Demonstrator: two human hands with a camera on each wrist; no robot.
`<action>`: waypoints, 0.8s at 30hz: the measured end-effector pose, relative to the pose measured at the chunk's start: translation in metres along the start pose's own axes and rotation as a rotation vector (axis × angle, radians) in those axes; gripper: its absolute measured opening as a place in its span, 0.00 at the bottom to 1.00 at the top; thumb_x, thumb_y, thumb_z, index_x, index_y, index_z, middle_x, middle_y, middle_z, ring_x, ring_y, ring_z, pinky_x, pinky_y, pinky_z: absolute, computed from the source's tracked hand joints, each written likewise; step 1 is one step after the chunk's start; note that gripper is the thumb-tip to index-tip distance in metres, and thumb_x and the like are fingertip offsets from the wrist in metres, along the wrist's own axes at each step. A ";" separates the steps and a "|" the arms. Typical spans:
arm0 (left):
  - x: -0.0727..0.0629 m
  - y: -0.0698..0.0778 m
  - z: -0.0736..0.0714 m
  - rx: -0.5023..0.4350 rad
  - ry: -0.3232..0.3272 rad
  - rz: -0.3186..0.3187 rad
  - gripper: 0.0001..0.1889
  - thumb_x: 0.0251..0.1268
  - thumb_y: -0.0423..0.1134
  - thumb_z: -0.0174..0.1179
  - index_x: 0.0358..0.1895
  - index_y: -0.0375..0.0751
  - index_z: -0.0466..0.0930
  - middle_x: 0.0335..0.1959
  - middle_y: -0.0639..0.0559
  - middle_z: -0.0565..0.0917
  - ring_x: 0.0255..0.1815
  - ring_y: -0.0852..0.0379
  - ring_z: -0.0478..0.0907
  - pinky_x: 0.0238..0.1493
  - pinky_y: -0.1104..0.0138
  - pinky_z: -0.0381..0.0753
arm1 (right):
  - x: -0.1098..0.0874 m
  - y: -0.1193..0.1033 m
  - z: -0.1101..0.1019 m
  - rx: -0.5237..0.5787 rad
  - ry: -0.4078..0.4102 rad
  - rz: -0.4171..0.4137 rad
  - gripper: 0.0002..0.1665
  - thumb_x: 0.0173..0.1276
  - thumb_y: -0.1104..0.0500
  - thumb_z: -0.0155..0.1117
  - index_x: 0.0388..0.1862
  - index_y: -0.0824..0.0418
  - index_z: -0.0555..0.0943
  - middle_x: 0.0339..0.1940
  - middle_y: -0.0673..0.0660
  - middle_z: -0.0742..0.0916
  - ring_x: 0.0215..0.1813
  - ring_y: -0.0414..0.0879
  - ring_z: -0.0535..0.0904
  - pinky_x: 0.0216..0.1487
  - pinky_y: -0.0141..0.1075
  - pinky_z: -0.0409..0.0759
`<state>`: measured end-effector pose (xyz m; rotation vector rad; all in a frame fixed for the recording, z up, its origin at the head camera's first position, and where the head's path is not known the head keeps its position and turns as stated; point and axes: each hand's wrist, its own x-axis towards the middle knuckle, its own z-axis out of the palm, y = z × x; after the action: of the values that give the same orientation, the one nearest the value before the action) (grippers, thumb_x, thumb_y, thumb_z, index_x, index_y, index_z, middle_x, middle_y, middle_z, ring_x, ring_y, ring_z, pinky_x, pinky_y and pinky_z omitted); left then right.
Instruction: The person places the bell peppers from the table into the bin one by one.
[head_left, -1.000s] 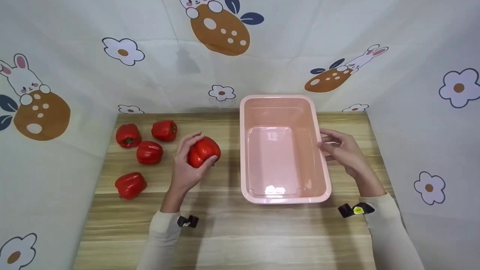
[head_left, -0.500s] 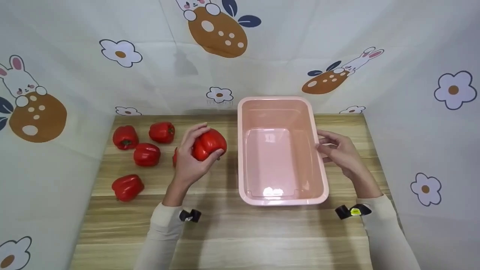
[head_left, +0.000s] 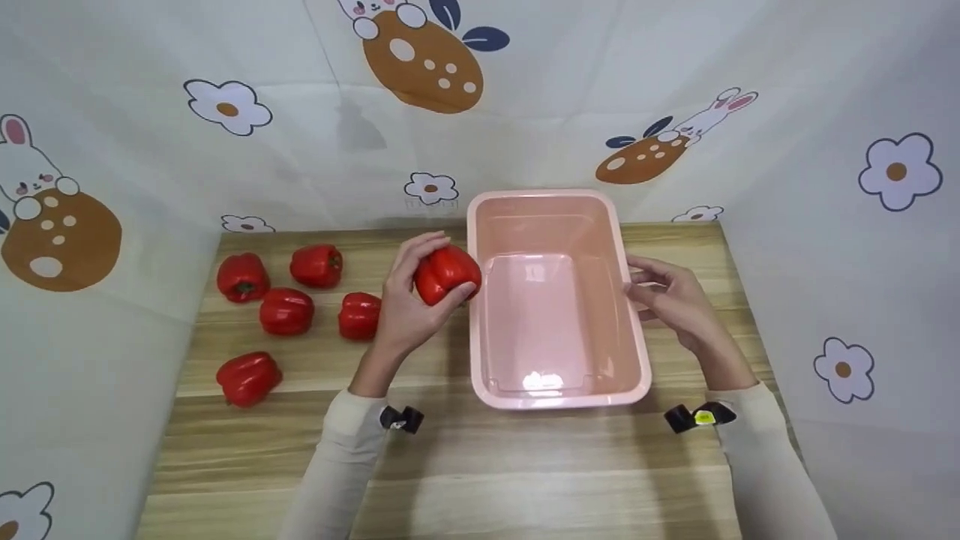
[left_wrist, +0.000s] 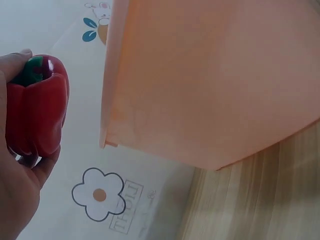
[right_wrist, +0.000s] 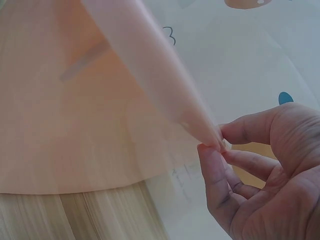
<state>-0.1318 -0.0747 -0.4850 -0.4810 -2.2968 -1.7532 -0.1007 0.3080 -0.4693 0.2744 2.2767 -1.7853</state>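
Observation:
My left hand (head_left: 412,307) grips a glossy red bell pepper (head_left: 448,275), raised at the left rim of a pink plastic tub (head_left: 559,399). In the left wrist view the pepper (left_wrist: 37,107) shows its green stem end, with the thumb and fingers wrapped about it. The tub's inside shows nothing in it. On the tub's other side, my right hand (head_left: 675,300) pinches the right rim between thumb and fingers, seen close up at the tub's rim (right_wrist: 172,95) in the right wrist view.
Several more red peppers lie on the wooden tabletop at the left, the nearest to my left wrist being one pepper (head_left: 360,316). A patterned white cloth (head_left: 300,165) encloses the table (head_left: 525,480) at the back and sides.
My left hand has carried the pepper up and rightward to the tub's left rim, uncovering another pepper on the table behind it. The right hand keeps its hold on the rim.

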 end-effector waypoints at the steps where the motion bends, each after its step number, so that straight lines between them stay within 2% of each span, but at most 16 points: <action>1: 0.001 0.001 0.001 0.005 -0.004 -0.005 0.32 0.58 0.42 0.79 0.67 0.52 0.80 0.70 0.54 0.78 0.71 0.54 0.75 0.65 0.50 0.86 | 0.001 0.000 0.001 0.002 -0.003 -0.002 0.33 0.73 0.66 0.64 0.77 0.67 0.72 0.48 0.58 0.80 0.40 0.39 0.87 0.41 0.41 0.92; 10: 0.006 0.008 0.020 -0.024 -0.074 0.018 0.31 0.58 0.44 0.79 0.67 0.52 0.81 0.71 0.47 0.77 0.70 0.52 0.75 0.63 0.52 0.87 | 0.000 0.001 0.000 0.006 0.003 -0.001 0.33 0.74 0.65 0.64 0.77 0.69 0.72 0.48 0.56 0.80 0.41 0.37 0.86 0.40 0.39 0.92; 14: 0.010 0.012 0.025 -0.026 -0.108 0.012 0.30 0.59 0.45 0.78 0.67 0.54 0.81 0.70 0.47 0.77 0.69 0.52 0.76 0.63 0.52 0.87 | -0.001 0.001 0.000 -0.007 0.005 -0.002 0.33 0.75 0.65 0.64 0.77 0.69 0.71 0.48 0.57 0.80 0.41 0.37 0.86 0.40 0.39 0.92; 18: 0.015 0.017 0.025 -0.001 -0.138 0.021 0.30 0.59 0.44 0.78 0.67 0.54 0.81 0.69 0.46 0.77 0.69 0.50 0.76 0.62 0.51 0.88 | 0.000 0.001 0.000 -0.017 0.011 -0.003 0.33 0.74 0.65 0.64 0.77 0.68 0.72 0.49 0.57 0.79 0.41 0.37 0.86 0.40 0.39 0.92; 24: 0.024 0.023 0.024 0.088 -0.213 0.075 0.32 0.59 0.45 0.78 0.68 0.50 0.81 0.70 0.46 0.77 0.68 0.47 0.78 0.62 0.52 0.88 | 0.000 0.000 -0.001 -0.026 0.005 -0.011 0.34 0.74 0.64 0.65 0.77 0.67 0.72 0.49 0.57 0.82 0.42 0.38 0.86 0.41 0.40 0.92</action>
<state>-0.1444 -0.0430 -0.4623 -0.7607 -2.4492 -1.6284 -0.1012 0.3087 -0.4692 0.2629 2.3067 -1.7612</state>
